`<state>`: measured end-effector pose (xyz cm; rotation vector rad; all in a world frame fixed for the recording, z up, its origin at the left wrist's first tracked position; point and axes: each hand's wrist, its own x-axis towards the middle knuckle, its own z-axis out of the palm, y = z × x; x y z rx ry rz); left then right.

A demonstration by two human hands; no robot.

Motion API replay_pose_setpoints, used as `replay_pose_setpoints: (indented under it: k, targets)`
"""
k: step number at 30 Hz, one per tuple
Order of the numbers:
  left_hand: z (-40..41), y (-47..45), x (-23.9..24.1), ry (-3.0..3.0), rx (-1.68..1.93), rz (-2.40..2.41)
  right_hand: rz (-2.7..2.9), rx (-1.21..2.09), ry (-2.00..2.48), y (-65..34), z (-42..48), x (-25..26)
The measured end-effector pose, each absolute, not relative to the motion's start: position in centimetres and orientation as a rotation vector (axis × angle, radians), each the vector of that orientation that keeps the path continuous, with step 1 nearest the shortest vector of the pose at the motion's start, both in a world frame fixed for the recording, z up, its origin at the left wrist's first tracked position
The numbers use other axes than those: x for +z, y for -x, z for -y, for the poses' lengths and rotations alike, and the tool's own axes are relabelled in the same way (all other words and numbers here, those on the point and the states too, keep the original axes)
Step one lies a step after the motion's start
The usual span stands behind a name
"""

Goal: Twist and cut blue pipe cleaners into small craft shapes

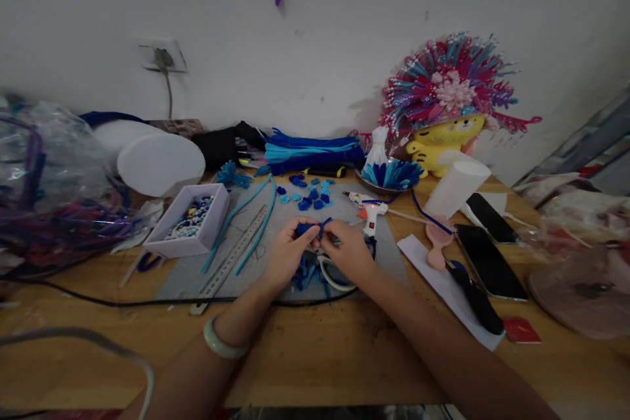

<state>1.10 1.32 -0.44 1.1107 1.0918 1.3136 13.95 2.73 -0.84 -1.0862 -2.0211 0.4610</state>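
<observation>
My left hand (290, 248) is closed on a small dark blue chenille stem piece (304, 228), pinching it over the grey mat (295, 207). The fingertips of my right hand (348, 251) pinch the same piece at its right end, where a thin blue tip sticks up. Its exact shape is partly hidden by my fingers. Just below my hands lie scissors with pale handles (335, 279) and a heap of blue clippings (306, 272). Several small blue curled pieces (314, 195) are scattered on the mat beyond my hands.
Left of my hands are a steel ruler (233, 259), light blue chenille stems (256, 223) and a white bead box (197, 246). A glue gun (373, 216) lies to the right, near phones (487, 259). A black cable (147, 304) crosses the table. Blue stem bundles (310, 147) lie behind.
</observation>
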Motion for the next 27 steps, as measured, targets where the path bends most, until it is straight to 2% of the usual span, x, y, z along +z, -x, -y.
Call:
replay_pose_setpoints:
  k: [13,16,21,27]
  targets:
    - [-1.63,-0.52,-0.20,-1.216,1.204,-1.170,2.190,0.355,0.967,-14.83,-3.27,-0.20]
    - [-1.55,-0.66,-0.05,-1.206,1.171,-1.169,2.057,0.486,1.010,-14.66,-3.27,-0.19]
    - [-1.59,-0.59,-0.19,-1.212,1.217,-1.130,1.629,0.890,1.123,-14.21,-3.48,-0.41]
    - [-1.86,-0.67,-1.00,-1.044,1.307,-0.982,1.495,1.010,1.098,-14.14,-3.62,-0.56]
